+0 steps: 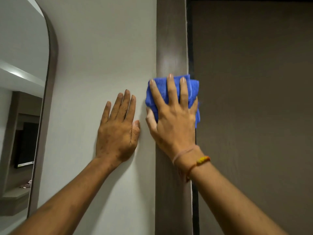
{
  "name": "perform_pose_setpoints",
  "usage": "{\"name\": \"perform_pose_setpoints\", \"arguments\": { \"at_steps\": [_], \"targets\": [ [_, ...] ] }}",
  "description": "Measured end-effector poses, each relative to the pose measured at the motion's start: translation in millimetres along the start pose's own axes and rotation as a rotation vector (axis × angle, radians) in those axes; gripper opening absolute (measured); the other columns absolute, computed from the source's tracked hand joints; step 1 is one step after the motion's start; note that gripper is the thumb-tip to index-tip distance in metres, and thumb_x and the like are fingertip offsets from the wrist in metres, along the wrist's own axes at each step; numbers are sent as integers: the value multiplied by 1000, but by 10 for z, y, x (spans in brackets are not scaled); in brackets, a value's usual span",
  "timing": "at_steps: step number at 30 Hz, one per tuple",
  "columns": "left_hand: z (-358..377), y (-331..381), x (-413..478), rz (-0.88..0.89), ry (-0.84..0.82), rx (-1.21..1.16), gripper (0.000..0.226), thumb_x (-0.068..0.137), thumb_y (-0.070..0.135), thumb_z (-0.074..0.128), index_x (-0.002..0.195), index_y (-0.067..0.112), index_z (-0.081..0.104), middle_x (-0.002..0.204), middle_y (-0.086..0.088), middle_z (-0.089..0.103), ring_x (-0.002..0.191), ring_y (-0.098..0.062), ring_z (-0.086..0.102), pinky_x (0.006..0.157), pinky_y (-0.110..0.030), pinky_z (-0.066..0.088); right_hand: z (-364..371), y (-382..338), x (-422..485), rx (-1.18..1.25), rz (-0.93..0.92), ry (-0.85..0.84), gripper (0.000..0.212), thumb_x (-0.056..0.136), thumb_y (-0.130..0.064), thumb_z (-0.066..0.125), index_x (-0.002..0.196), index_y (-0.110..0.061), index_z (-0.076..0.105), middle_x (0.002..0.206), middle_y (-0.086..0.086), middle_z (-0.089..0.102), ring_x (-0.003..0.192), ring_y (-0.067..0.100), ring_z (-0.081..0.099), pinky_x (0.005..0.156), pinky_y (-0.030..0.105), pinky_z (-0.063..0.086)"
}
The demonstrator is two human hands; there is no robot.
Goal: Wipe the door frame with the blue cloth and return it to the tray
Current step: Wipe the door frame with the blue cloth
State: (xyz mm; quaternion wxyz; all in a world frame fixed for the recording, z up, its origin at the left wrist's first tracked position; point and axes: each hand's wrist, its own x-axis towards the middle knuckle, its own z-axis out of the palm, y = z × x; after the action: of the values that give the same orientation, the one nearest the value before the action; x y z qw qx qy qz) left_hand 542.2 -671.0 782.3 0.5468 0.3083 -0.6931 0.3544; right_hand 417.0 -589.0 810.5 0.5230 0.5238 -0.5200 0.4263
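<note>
Blue cloth (192, 92) mostly under right hand (172, 119), its folds perhaps blurred, door frame (171, 39) cropped top and bottom

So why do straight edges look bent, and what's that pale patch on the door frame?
Head view: the wide-angle lens bows the mirror and door frame; the pale patch above the blue cloth is glare; the right hand is motion-blurred at the thumb; the left hand looks sharp.

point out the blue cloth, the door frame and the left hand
blue cloth (192, 90): head view, its uncovered right side
door frame (171, 39): head view, bare dark face above the cloth
left hand (116, 133): head view, back of the hand
</note>
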Motion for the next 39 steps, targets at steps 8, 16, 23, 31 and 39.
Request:
{"name": "perform_pose_setpoints", "arguments": {
  "at_steps": [8, 16, 23, 31, 39],
  "targets": [
    [-1, 17, -10, -9, -7, 5, 62, 92, 38, 15, 148, 15, 2, 158, -7, 2, 146, -19, -1, 120, -42, 4, -111, 155, 270, -55, -70, -84, 63, 91, -51, 37, 147, -33, 13, 158, 10, 12, 144, 36, 1, 107, 70, 16],
    [20, -4, -9, 6, -1, 3, 61, 92, 36, 17, 147, 15, 2, 158, -7, 2, 146, -19, -1, 120, -42, 4, -24, 54, 274, -53, 1, 0, 66, 89, -52, 37, 147, -32, 12, 159, 11, 11, 144, 37, 1, 107, 70, 11],
    [4, 7, -11, 4, -9, -12, 63, 91, 37, 16, 147, 14, 1, 158, -8, 2, 146, -19, -1, 120, -43, 5, -28, 71, -210, -67, -84, -76, 67, 84, -50, 39, 146, -31, 19, 157, 13, 20, 143, 39, 10, 104, 72, 18],
    [-2, -33, -18, 18, -13, 1, 62, 91, 37, 17, 148, 14, 3, 158, -8, 3, 146, -20, 0, 120, -43, 6, -73, 96, 738, -78, -13, -17, 65, 89, -48, 39, 147, -31, 15, 158, 11, 14, 144, 37, 2, 107, 71, 12],
    [-6, -31, -23, 21, -16, -2, 63, 91, 35, 19, 148, 14, 1, 159, -8, 2, 146, -19, -1, 120, -43, 6, -1, 5, -366, -51, -44, -43, 67, 84, -47, 44, 145, -29, 22, 155, 14, 23, 142, 40, 14, 103, 72, 18]
  ]
}}
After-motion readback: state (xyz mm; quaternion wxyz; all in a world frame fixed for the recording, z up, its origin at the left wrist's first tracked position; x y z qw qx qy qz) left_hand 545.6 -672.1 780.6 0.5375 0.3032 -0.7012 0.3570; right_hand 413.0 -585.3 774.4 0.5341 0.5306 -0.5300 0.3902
